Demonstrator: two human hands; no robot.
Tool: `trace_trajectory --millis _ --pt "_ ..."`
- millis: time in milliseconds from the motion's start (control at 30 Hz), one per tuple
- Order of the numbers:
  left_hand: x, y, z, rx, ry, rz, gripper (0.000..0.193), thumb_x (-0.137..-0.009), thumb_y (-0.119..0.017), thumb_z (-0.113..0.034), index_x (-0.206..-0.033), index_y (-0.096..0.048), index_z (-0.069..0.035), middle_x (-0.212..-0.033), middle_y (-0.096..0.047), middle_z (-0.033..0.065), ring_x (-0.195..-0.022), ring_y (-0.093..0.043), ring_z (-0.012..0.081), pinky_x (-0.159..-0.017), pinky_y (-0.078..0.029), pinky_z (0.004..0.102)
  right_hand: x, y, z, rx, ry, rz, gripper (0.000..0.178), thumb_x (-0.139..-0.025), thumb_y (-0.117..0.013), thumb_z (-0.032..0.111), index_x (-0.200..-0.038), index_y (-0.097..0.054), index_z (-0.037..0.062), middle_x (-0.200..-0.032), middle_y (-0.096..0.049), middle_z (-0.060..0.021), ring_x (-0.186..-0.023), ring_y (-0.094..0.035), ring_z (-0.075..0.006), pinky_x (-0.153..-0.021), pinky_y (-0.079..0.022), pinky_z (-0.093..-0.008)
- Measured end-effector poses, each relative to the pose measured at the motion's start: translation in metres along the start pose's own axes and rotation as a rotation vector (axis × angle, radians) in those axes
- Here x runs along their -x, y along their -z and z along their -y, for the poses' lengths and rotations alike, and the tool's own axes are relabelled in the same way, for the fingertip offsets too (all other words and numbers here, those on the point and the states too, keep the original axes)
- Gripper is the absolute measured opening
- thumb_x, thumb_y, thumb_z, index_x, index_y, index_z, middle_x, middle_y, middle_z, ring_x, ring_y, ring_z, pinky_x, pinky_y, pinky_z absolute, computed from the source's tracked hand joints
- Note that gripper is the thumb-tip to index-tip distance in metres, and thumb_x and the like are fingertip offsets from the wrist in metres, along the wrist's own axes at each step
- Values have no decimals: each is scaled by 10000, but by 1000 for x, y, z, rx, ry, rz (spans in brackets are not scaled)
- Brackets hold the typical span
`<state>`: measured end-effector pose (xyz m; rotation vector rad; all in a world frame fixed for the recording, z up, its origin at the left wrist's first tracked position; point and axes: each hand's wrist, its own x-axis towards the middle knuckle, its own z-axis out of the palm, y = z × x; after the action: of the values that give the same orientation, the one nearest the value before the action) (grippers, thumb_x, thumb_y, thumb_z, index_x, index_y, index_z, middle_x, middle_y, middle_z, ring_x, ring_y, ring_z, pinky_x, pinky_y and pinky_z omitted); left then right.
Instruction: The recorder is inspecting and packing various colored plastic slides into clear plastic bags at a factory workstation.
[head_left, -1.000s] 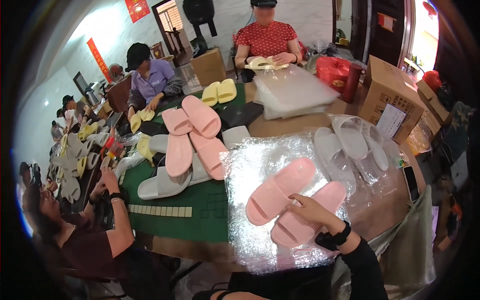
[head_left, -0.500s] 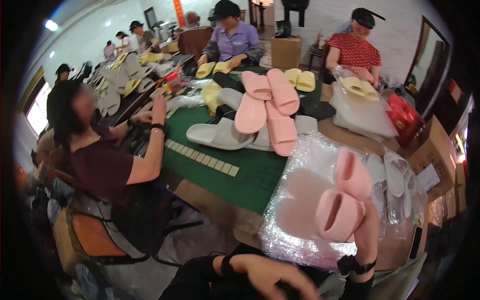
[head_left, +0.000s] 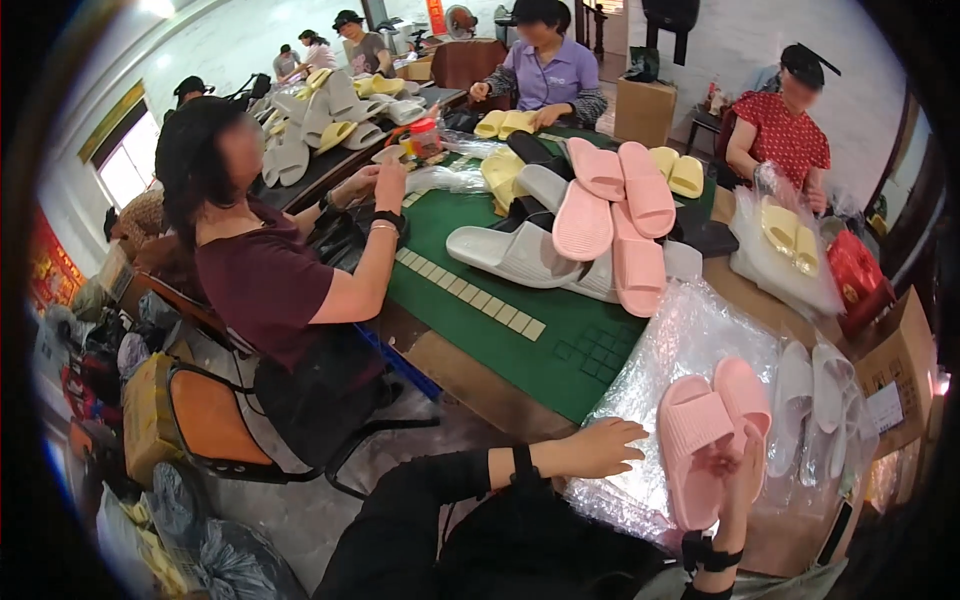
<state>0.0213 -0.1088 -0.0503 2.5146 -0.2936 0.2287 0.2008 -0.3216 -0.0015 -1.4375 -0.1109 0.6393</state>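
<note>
A pair of pink slippers (head_left: 697, 440) is in my right hand (head_left: 740, 483), whose fingers are wrapped at their right side. The slippers lie over a stack of clear plastic bags (head_left: 640, 388), their soles toward the bags. My left hand (head_left: 598, 447) hovers at the near left part of the bags, fingers spread, holding nothing. Farther off, several loose pink slippers (head_left: 585, 222) are heaped on grey slippers (head_left: 510, 255). To the right of my right hand lie bagged white slippers (head_left: 793, 400).
A green mat (head_left: 440, 225) with a row of pale stickers (head_left: 470, 292) covers the table. At left a co-worker in a dark red shirt (head_left: 265, 265) sits; two others work across the table. Cardboard boxes (head_left: 885, 375) stand right, an orange-backed chair (head_left: 210, 415) left.
My left hand has risen from the lower edge to the bags. The pink slippers have come nearer and turned, their open insides now facing me. The view has swung left.
</note>
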Motion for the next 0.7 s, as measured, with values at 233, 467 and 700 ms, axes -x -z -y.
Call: trace_trajectory --millis 233,467,700 --pt "14 -16 -3 -29 -52 -128 394 -823 -636 -192 -1215 -595 -188 -1411 -363 191 -1320 -333 351 -1085 -268 452 -3 6 6 1088 862 4 144 -859 -595 112 -970 -630 28 -1161 -541 -172 -1096 -503 -315 -969 -379 -384" --pt "12 -18 -3 -59 -36 -120 375 -885 -572 -218 -1256 -556 -170 -1427 -342 197 -1331 -320 354 -1094 -263 454 -48 -1 7 1272 455 418 316 -783 -610 85 -1089 -603 7 -1241 -471 -206 -1180 -419 -409 -1068 -284 -412" --pt "13 -20 -8 -140 -2 -73 427 -888 -568 -255 -1297 -518 -146 -1446 -328 186 -1338 -315 339 -1097 -258 456 -11 -10 12 1125 727 249 417 -771 -583 36 -1179 -533 -33 -1195 -521 -214 -1167 -464 -384 -1068 -270 -447"
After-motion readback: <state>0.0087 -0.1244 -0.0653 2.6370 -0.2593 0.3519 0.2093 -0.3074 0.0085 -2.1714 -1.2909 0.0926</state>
